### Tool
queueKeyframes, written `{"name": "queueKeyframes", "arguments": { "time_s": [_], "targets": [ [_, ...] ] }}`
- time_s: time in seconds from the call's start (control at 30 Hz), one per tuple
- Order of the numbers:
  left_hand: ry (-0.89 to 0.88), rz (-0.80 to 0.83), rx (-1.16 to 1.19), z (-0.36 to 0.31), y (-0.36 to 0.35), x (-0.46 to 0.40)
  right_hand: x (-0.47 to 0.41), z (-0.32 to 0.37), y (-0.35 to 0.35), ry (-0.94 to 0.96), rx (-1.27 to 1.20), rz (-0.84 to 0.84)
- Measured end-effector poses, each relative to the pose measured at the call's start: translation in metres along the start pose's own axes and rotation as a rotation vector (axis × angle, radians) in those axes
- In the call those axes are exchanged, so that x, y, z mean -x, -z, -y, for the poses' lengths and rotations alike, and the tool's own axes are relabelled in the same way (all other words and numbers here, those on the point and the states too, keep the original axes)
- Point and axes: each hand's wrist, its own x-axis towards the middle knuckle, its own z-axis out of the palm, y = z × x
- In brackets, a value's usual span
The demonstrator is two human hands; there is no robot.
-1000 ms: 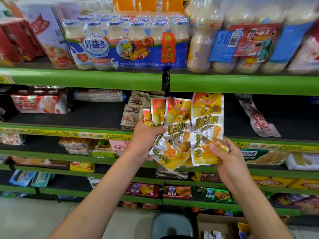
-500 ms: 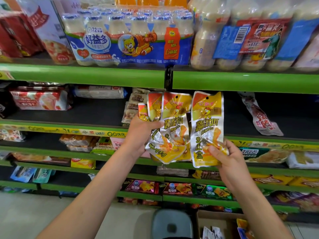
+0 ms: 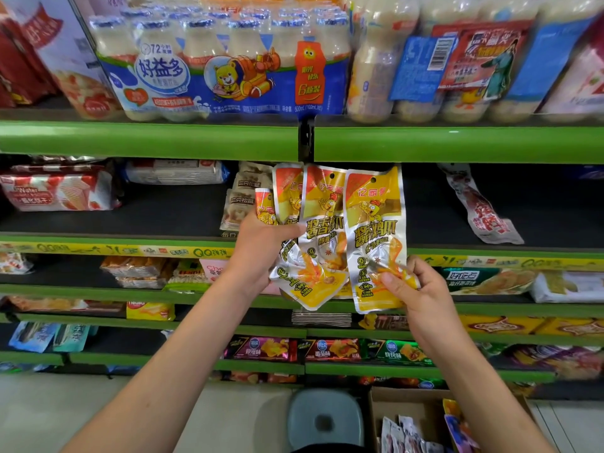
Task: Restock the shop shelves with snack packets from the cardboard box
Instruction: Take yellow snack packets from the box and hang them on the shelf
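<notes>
While the left hand [image 3: 261, 246] holds a fan of packets [image 3: 304, 230], the right hand [image 3: 413, 286] pinches one packet [image 3: 376, 237] at its bottom, before the dark shelf [image 3: 163, 220]. Shelving looks next; box [image 3: 379, 407] at five o'clock.

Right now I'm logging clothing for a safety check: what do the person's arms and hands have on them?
Nothing shows on either. Both forearms are bare up to the frame edge, with no sleeves in view. The left hand and right hand wear no gloves, and no rings, watch or wristbands are visible.
</notes>
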Motion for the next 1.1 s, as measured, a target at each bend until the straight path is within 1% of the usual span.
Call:
{"name": "queueKeyframes", "arguments": {
  "time_s": [0.23,0.47,0.83,0.97,1.1],
  "targets": [
    [0.011,0.008,0.010,-0.001,-0.004,0.003,0.004,-0.002,0.002,0.001,-0.003,-0.017],
    [0.035,-0.001,0.040,0.001,-0.008,0.005,0.006,-0.003,0.004,0.002,0.046,-0.044],
    [0.039,0.010,0.049,0.006,-0.012,0.003,0.007,-0.007,0.009,-0.035,-0.010,-0.063],
    [0.035,-0.001,0.043,0.009,-0.009,0.001,-0.003,-0.005,0.020,-0.046,0.016,-0.140],
    [0.039,-0.043,0.051,0.010,-0.004,0.000,-0.037,0.012,0.037,-0.040,0.068,-0.246]
  ]
}}
